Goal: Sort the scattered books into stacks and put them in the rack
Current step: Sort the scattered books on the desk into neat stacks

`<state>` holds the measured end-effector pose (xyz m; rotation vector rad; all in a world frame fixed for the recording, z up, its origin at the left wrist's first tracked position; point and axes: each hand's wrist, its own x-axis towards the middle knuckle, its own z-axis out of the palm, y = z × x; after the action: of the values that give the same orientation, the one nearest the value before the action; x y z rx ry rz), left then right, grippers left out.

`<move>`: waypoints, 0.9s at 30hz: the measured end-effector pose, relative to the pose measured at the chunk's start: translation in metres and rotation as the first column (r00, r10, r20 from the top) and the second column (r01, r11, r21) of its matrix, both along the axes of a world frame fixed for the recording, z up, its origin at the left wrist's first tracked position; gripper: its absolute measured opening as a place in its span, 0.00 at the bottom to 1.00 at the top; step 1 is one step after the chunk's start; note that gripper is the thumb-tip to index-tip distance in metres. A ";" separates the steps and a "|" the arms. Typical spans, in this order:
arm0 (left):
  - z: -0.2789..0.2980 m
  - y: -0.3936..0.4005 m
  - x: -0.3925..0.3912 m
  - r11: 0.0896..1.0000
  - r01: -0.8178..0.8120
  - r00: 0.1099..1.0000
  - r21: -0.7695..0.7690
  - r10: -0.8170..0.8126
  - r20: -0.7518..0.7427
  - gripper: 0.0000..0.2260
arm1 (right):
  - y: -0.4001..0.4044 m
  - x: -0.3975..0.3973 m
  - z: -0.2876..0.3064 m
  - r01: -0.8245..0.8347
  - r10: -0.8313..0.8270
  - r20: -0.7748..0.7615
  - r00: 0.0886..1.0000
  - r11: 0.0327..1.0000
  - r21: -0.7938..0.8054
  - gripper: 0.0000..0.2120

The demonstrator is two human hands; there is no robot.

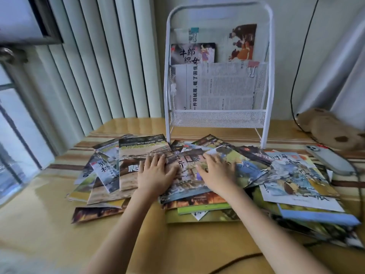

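Note:
Several thin picture books [292, 175] lie scattered and overlapping across the middle of the yellow table [39, 224]. My left hand [156, 173] rests flat, fingers straight, on a brown-covered book [134, 155]. My right hand [215, 173] lies flat with spread fingers on a dark-covered book [185, 186] in the middle of the pile. Behind the pile stands a white wire rack [217, 115]. Its upper tiers hold a few books and clipped printed sheets; its lowest mesh tier looks empty.
A white phone [327, 157] lies on the right of the table beside a brown plush toy [331, 129]. A black cable [294, 86] runs down the right wall. Ribbed radiator panels [94, 66] and a window [11, 135] stand at the left.

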<state>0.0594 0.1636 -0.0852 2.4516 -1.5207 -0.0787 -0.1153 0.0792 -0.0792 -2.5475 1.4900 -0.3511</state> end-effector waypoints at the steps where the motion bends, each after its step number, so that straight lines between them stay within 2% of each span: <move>1: -0.002 0.003 0.003 1.000 0.002 1.000 0.000 -0.002 0.008 0.34 | -0.001 -0.001 -0.001 0.004 -0.004 0.003 1.000 1.000 0.001 0.29; 5: -0.003 0.015 0.015 0.999 -0.016 0.998 -0.047 0.019 0.058 0.33 | -0.005 -0.001 -0.002 0.008 -0.008 0.021 1.000 1.000 0.002 0.27; 10: 0.015 0.011 0.014 0.982 -0.180 0.980 -0.057 0.184 0.070 0.30 | -0.016 -0.007 0.004 -0.026 0.029 0.079 0.996 0.999 -0.040 0.18; 12: 0.024 -0.001 0.004 0.988 -0.102 0.988 -0.116 0.114 0.101 0.30 | -0.025 -0.014 0.008 -0.005 0.017 0.153 0.988 0.997 -0.078 0.19; 15: 0.029 -0.025 -0.025 0.982 0.138 0.988 -0.130 -0.128 0.081 0.32 | -0.047 -0.034 0.012 0.152 -0.131 0.233 0.964 0.986 -0.074 0.21; 18: 0.031 -0.055 -0.057 0.947 0.306 0.951 -0.101 -0.308 -0.001 0.32 | -0.066 -0.059 0.013 0.278 -0.278 0.085 0.957 0.961 0.006 0.24; 20: 0.034 -0.076 -0.077 0.917 0.387 0.919 -0.094 -0.392 -0.041 0.31 | -0.075 -0.072 0.016 0.270 -0.271 0.030 0.962 0.962 0.041 0.24; 24: 0.026 -0.103 -0.101 0.884 0.454 0.881 -0.114 -0.465 -0.093 0.25 | -0.089 -0.083 0.021 0.217 -0.233 0.130 0.964 0.968 0.127 0.25; 27: 0.009 -0.106 -0.098 0.904 0.415 0.907 -0.097 -0.420 -0.033 0.29 | -0.096 -0.086 0.020 0.187 -0.234 0.230 0.944 0.960 0.209 0.31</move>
<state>-0.0385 0.0581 -0.0761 1.9998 -1.9553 -0.1509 -0.2017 -0.0171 -0.0591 -2.1148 1.6155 -0.5196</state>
